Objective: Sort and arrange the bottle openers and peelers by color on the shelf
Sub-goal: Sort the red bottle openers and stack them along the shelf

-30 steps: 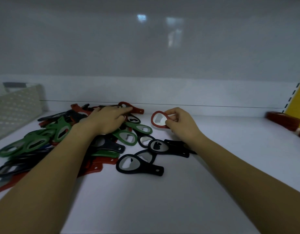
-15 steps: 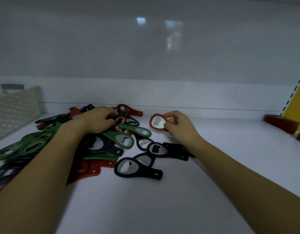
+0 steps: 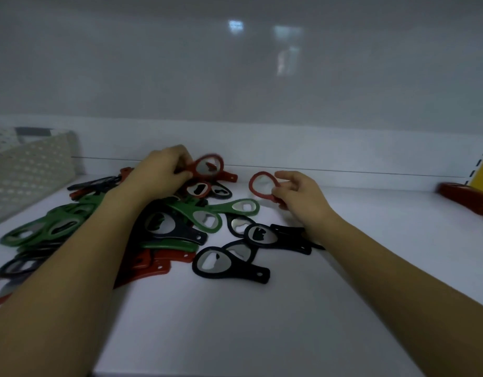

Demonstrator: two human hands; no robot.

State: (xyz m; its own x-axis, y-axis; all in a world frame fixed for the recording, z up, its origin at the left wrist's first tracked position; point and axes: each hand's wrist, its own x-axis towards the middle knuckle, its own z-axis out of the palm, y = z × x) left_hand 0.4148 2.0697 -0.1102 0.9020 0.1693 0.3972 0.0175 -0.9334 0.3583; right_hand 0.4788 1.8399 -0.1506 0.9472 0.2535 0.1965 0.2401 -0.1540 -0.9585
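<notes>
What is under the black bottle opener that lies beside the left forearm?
Under the black bottle opener, a green bottle opener shows in part, with red bottle openers beneath it. The left forearm covers their heads, so their number cannot be told.

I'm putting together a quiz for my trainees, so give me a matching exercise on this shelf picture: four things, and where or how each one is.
1 left hand
2 right hand
3 basket
4 nearest black opener

A lies flat on the shelf
B stands far left
C grips the higher red opener
D pinches the lower red opener

Pairs: 1-C, 2-D, 3-B, 4-A
</notes>
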